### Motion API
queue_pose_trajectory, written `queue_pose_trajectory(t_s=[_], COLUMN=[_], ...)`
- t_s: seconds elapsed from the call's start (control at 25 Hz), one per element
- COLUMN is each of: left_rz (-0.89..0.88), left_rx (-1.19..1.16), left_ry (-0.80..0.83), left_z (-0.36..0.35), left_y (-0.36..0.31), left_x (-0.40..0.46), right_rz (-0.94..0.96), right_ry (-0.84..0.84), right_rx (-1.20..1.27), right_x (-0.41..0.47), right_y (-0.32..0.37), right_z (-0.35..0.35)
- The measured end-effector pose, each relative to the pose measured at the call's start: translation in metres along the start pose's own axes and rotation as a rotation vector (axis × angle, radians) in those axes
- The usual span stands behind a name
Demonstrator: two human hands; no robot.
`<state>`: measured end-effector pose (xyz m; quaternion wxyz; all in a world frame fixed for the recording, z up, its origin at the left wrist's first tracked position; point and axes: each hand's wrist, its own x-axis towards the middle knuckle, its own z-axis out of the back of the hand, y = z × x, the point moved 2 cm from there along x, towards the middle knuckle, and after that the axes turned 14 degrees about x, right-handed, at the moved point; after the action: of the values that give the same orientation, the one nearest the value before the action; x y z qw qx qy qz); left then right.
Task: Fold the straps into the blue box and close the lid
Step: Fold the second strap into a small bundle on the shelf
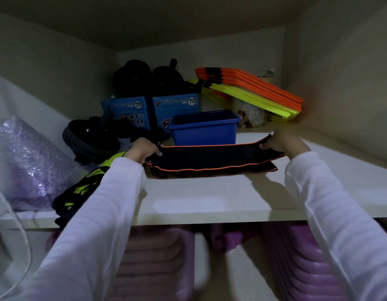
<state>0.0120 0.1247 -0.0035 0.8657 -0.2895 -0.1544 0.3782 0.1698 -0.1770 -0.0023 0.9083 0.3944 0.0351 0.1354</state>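
Here both arms reach forward: left hand (142, 149) and right hand (283, 143) each grip an end of the black strap (210, 158), fingers curled around it.

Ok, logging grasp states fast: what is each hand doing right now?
Left hand: grips the left end of the black strap.
Right hand: grips the strap's right end.

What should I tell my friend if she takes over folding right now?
Left hand grips the left end of the black strap with orange trim; right hand grips its right end.
The strap lies folded flat on the shelf, just in front of the blue box.
The box is open; no lid visible.
Left: finish folding, put straps in, close the lid.
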Motion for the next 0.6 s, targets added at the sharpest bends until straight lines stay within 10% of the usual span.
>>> queue_pose_trajectory(t_s=[0.6], left_rz=[0.005], left_rx=[0.472], left_ry=[-0.179], left_z=[-0.056], left_y=[0.002], left_x=[0.032], right_rz=[-0.098], right_ry=[-0.087], right_rx=[-0.08], right_x=[0.042], right_y=[-0.017], right_z=[-0.06])
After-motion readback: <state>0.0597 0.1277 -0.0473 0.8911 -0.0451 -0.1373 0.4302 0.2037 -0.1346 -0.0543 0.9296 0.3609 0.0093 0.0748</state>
